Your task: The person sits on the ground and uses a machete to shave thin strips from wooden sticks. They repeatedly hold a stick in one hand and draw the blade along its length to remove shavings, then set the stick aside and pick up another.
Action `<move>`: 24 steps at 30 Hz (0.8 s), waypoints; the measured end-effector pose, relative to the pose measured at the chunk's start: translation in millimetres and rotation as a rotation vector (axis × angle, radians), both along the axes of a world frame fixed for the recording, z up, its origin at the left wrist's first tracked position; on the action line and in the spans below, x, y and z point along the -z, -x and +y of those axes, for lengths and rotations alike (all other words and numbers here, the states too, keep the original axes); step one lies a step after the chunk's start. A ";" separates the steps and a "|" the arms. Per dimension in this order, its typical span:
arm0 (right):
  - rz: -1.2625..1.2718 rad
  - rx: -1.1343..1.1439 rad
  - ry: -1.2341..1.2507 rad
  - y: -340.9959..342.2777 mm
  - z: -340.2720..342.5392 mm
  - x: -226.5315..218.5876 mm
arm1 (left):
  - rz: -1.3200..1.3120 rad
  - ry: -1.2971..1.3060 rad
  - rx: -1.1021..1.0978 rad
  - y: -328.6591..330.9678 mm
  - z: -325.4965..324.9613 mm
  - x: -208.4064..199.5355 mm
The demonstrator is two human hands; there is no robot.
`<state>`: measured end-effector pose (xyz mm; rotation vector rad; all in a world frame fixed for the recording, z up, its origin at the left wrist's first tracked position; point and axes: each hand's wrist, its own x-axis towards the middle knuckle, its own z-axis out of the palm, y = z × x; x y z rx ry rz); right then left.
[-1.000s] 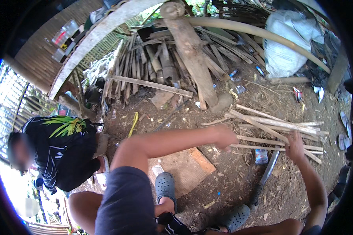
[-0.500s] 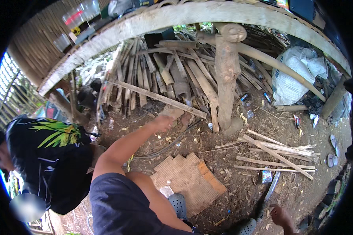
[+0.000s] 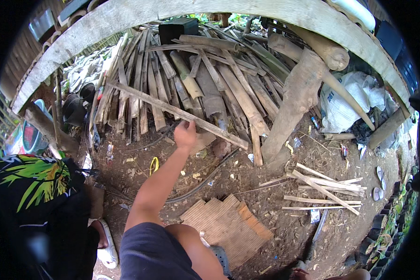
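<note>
My left hand point(image 3: 185, 135) reaches forward, its fingers closed on a long, weathered wooden slat point(image 3: 149, 103). The slat slants down to the right in front of a heap of split bamboo and wood pieces point(image 3: 210, 88). At the lower edge, my right hand point(image 3: 301, 273) shows only in part, close to the dark handle end of a long-bladed machete point(image 3: 320, 226) on the ground. Whether its fingers grip the handle is not visible. A flattened piece of cardboard point(image 3: 224, 228) lies in front of my feet.
Pale cut strips point(image 3: 326, 186) lie on the dirt at right. A thick wooden post point(image 3: 291, 107) leans beneath the raised platform edge point(image 3: 196, 18). Another person point(image 3: 32, 200) is close at left. A white sack point(image 3: 345, 100) and slippers point(image 3: 379, 184) are farther right.
My left hand has moved up from the ground to the slat and taken hold of it. My right hand has moved left and down toward the machete handle. The view has shifted.
</note>
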<state>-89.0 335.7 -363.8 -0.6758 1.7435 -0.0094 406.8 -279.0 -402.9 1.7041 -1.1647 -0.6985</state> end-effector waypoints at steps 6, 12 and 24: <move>0.032 0.010 -0.005 -10.7 -8.8 -3.1 | 0.581 0.063 0.088 -9.9 10.3 -70.5; 0.041 0.029 0.007 -17.7 -21.0 -0.9 | 0.265 0.188 0.014 -43.5 -67.1 -128.8; 0.107 -0.078 0.025 2.5 -43.7 -14.3 | 0.161 -0.078 0.397 -36.6 -92.2 -134.6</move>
